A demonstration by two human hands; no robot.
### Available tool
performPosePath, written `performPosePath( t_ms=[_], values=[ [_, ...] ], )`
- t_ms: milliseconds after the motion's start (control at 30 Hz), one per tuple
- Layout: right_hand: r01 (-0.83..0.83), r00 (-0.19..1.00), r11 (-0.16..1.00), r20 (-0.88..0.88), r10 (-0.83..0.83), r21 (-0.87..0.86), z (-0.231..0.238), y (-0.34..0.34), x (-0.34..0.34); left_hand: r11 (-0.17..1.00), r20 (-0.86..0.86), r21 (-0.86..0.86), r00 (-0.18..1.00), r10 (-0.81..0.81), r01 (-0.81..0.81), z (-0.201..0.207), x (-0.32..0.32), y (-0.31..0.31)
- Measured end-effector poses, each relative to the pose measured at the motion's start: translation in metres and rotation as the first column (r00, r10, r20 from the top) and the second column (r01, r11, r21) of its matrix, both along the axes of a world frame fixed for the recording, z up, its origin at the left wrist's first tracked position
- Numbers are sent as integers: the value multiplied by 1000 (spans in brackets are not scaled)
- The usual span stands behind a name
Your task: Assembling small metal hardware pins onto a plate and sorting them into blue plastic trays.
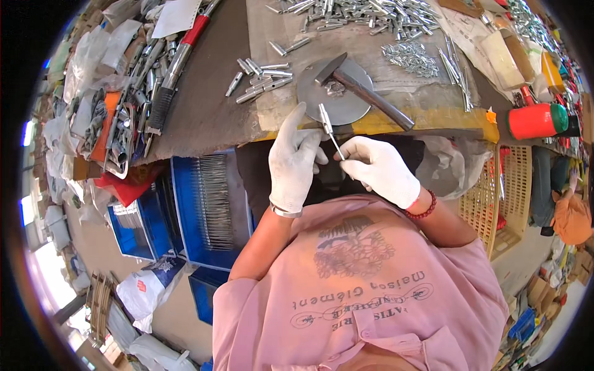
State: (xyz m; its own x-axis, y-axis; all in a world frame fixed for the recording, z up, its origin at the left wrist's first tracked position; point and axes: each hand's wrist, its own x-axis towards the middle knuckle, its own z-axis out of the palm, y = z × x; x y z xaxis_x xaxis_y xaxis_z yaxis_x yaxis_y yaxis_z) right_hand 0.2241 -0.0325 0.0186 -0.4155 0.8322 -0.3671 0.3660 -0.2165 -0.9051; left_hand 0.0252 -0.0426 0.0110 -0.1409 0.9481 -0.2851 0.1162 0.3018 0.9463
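My right hand (378,168), in a white glove, pinches the lower end of a thin metal rod (336,144). A thicker shiny metal sleeve (324,116) sits at the rod's upper end, tilted up and left. Close to the rod's left side is my gloved left hand (293,159). Its index finger is stretched out, the other fingers are loosely bent, and I see nothing held in it. Just beyond lies a hammer (365,93) across a round grey metal plate (307,88) on the bench. Several metal sleeves (265,80) lie left of the plate.
Farther back are a heap of metal sleeves (371,13), a pile of small metal parts (411,59) and thin rods (456,75). A red spool (529,123) stands at right. Blue bins (183,204) and a yellow basket (478,196) flank me below the bench edge.
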Motion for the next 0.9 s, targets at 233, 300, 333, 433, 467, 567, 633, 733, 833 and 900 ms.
performPosePath(
  t_ms=[233,300,333,433,467,567,633,733,833,900],
  values=[
    [-34,999,989,24,31,141,-5,-19,-33,996,303,-55,950,81,-67,-1,-21,-14],
    [-89,994,987,76,79,133,-7,-20,-42,982,239,79,960,146,-169,-7,-28,-24],
    [-110,992,992,63,106,66,-4,-19,-46,965,309,123,933,185,-232,-9,-35,-31],
    [-139,990,990,-2,139,-25,-13,-16,-43,934,337,109,897,287,-340,-12,-75,-55],
    [-140,990,990,29,141,-33,-10,-16,-45,918,163,87,915,369,-386,-9,-92,-67],
    [-169,979,983,101,175,-67,-21,-14,-48,815,-209,74,791,576,-574,-53,-147,-112],
    [-181,976,979,103,191,-95,-25,-13,-50,754,-363,11,699,616,-657,-99,-197,-156],
    [-202,973,968,81,215,-152,-38,-10,-53,716,-743,39,459,487,-697,-188,-291,-255],
    [-240,967,938,27,255,-250,-46,-7,-59,534,-838,-73,342,424,-842,-215,-350,-341],
    [-191,974,954,72,213,-232,-49,-9,-61,483,-825,-275,462,325,-831,-200,-350,-296]
  ],
)
